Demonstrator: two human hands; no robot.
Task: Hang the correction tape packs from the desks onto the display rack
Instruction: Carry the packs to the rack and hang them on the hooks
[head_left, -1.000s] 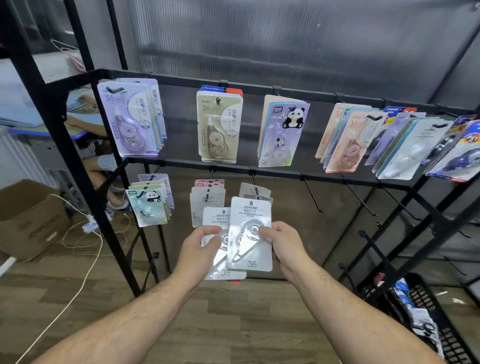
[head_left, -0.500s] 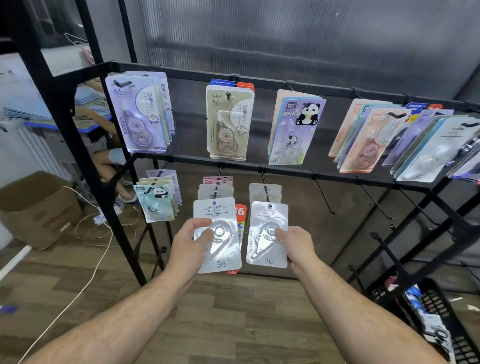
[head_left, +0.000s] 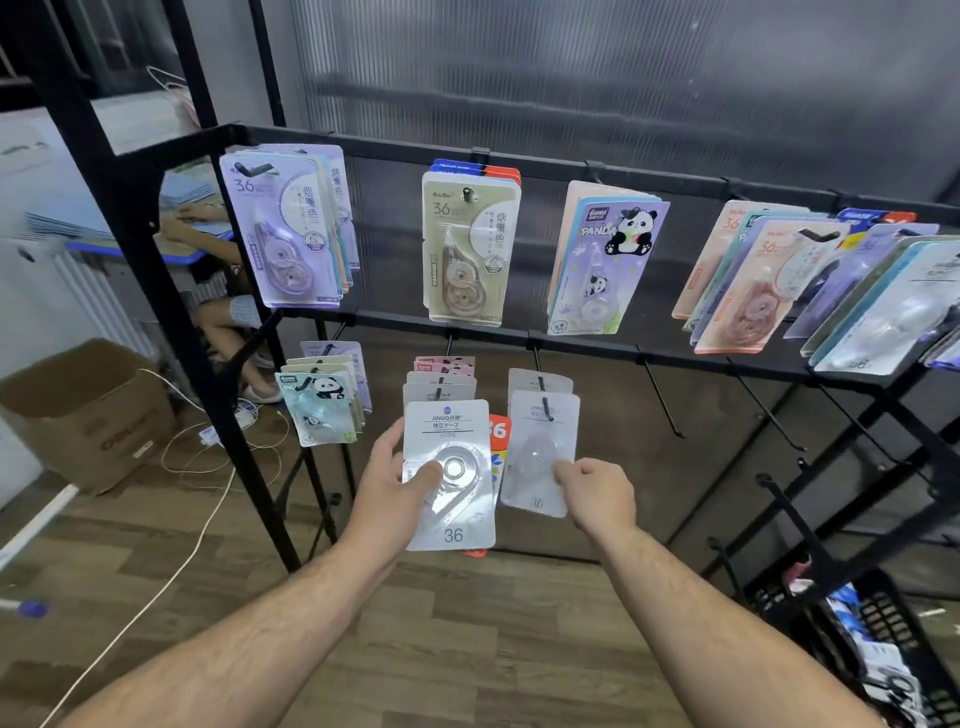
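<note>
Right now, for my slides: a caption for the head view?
Left hand grips a white carded correction tape pack; right hand holds a second pack on a black metal hook.

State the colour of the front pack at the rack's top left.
Front pack: pale purple; head view shows it.

Wood-look floor (head_left: 467, 649), ribbed translucent wall (head_left: 571, 78), cardboard box (head_left: 88, 415)

2 hands are showing: left hand (head_left: 387, 488), right hand (head_left: 602, 493) | 1 display rack (head_left: 587, 345) is standing | 3 bunches are hanging on its lower rail: panda bunch (head_left: 319, 410), middle bunch (head_left: 439, 387), right bunch (head_left: 540, 457) | at least 2 packs are sitting in the left hand: white pack (head_left: 452, 499), red pack (head_left: 497, 430) | 1 cardboard box (head_left: 88, 410) and 1 black basket (head_left: 888, 610) are sitting below
</note>
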